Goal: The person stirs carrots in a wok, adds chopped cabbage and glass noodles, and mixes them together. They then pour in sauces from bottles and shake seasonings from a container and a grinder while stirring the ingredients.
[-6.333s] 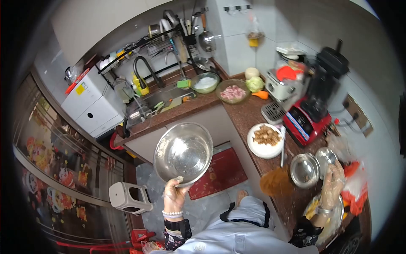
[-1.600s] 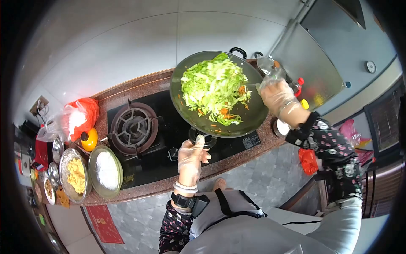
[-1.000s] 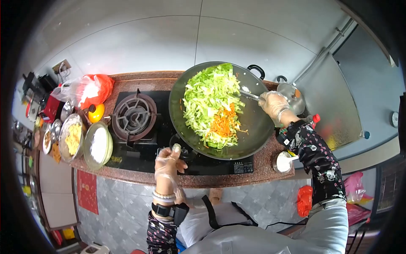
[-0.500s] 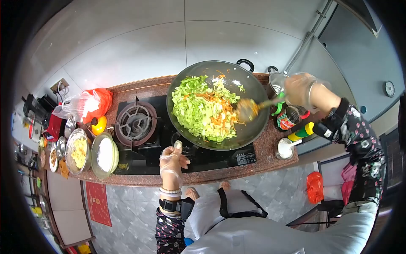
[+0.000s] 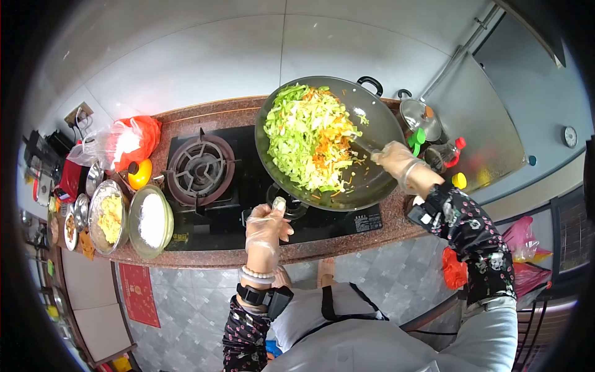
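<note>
A large dark wok [image 5: 375, 180] is tilted over the stove, with chopped green cabbage [image 5: 288, 133] and orange carrot shreds [image 5: 334, 146] heaped on its left side. In a clear plastic glove, my left hand [image 5: 266, 230] is closed at the wok's near-left rim, where its side handle is mostly hidden by the fingers. My right hand [image 5: 400, 162], also gloved, grips a metal spatula [image 5: 362, 146] at the wok's right side. The spatula's head is buried in the vegetables.
Left of the wok is a bare gas burner [image 5: 201, 170]. Further left stand a bowl of white contents [image 5: 152, 222], a bowl of yellow food [image 5: 110, 218] and a red plastic bag [image 5: 145, 136]. Bottles [image 5: 446, 155] and a lidded pot [image 5: 421, 118] stand at right.
The spatula has moved left into the vegetables, with my right hand coming down and left from above the bottles. My left hand and the wok have shifted right and slightly away.
</note>
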Action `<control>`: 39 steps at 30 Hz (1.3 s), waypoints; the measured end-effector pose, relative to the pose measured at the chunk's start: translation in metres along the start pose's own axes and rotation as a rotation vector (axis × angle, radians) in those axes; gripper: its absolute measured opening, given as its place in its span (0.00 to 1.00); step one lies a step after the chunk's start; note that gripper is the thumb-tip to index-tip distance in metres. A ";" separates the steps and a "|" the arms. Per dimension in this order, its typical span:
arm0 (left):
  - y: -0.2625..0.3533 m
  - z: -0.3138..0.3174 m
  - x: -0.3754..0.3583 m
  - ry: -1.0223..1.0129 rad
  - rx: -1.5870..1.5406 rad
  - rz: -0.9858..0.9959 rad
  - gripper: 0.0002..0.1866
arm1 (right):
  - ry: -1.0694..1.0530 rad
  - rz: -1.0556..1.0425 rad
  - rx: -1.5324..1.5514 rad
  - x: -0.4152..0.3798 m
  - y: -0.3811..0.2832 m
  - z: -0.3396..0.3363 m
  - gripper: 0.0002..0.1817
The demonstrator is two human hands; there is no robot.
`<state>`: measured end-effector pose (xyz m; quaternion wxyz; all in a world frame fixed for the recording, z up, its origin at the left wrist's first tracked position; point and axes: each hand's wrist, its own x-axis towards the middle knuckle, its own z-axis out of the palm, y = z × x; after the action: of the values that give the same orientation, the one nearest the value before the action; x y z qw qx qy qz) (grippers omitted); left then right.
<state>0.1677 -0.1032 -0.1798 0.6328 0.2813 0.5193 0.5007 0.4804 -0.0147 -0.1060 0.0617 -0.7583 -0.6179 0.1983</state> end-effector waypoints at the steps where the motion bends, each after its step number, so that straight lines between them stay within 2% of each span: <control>1: -0.001 -0.001 0.000 -0.010 -0.010 0.003 0.13 | 0.021 0.039 -0.052 -0.007 0.000 -0.014 0.20; 4: -0.003 -0.002 0.001 -0.030 -0.027 0.009 0.12 | 0.121 0.078 -0.257 -0.034 -0.013 -0.052 0.21; 5: -0.002 -0.002 0.001 -0.033 -0.030 0.012 0.12 | 0.137 0.102 -0.348 -0.043 -0.025 -0.063 0.17; 10: -0.003 -0.003 0.001 -0.051 -0.053 0.046 0.12 | 0.405 -0.223 -0.745 -0.058 -0.064 -0.072 0.06; 11: -0.005 -0.004 0.001 -0.061 -0.060 0.061 0.11 | 0.382 -0.313 -0.659 -0.049 -0.056 -0.072 0.05; 13: -0.005 -0.002 -0.001 -0.055 -0.037 0.061 0.13 | 0.243 -0.308 -0.787 -0.057 -0.071 -0.088 0.03; 14: -0.003 -0.002 -0.002 -0.048 -0.028 0.062 0.13 | 0.123 -0.213 -0.998 -0.075 -0.100 -0.111 0.03; 15: -0.002 -0.002 -0.002 -0.046 -0.015 0.056 0.13 | -0.049 -0.232 -1.163 -0.077 -0.099 -0.128 0.05; 16: -0.001 -0.001 -0.003 -0.049 -0.012 0.049 0.13 | -0.134 0.008 -0.967 -0.057 -0.082 -0.135 0.08; 17: 0.001 -0.001 -0.003 -0.049 -0.013 0.042 0.13 | -0.261 -0.010 -1.028 -0.049 -0.066 -0.142 0.09; 19: 0.004 0.000 -0.004 -0.031 -0.010 0.026 0.12 | -0.518 -0.219 -1.153 -0.033 -0.042 -0.142 0.10; 21: 0.005 0.001 -0.004 -0.007 0.000 0.006 0.11 | -0.776 -0.601 -1.257 -0.015 -0.020 -0.122 0.11; 22: 0.004 0.001 -0.003 -0.004 0.007 0.008 0.11 | -0.769 -0.631 -1.130 -0.001 -0.008 -0.103 0.11; 23: 0.003 0.000 -0.002 0.002 0.013 0.007 0.11 | -0.699 -0.350 -0.818 0.011 0.001 -0.078 0.14; 24: 0.001 0.000 -0.003 0.010 0.021 0.005 0.11 | -0.558 0.077 -0.395 0.017 -0.003 -0.055 0.16; 25: 0.001 0.000 -0.001 0.023 0.010 -0.004 0.11 | -0.419 0.150 -0.268 0.027 -0.001 -0.033 0.20; 28: 0.004 0.001 -0.001 0.038 0.074 -0.044 0.12 | -0.031 0.011 -0.296 0.031 -0.002 -0.006 0.22; 29: 0.001 0.000 0.001 0.042 0.082 -0.036 0.13 | 0.038 0.025 -0.264 0.029 0.001 -0.010 0.22; 32: 0.000 0.001 -0.002 0.030 0.083 0.003 0.13 | 0.194 -0.066 -0.462 -0.006 -0.018 -0.042 0.19; 35: -0.003 0.000 -0.002 0.016 0.029 0.045 0.13 | 0.310 -0.180 -0.664 -0.038 -0.043 -0.072 0.12; 39: -0.007 -0.002 0.000 -0.028 -0.031 0.087 0.12 | 0.382 -0.318 -0.884 -0.058 -0.062 -0.089 0.06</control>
<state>0.1679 -0.1062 -0.1863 0.6221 0.3007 0.4898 0.5317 0.4478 -0.0426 0.0094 -0.1239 -0.6311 -0.7284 -0.2361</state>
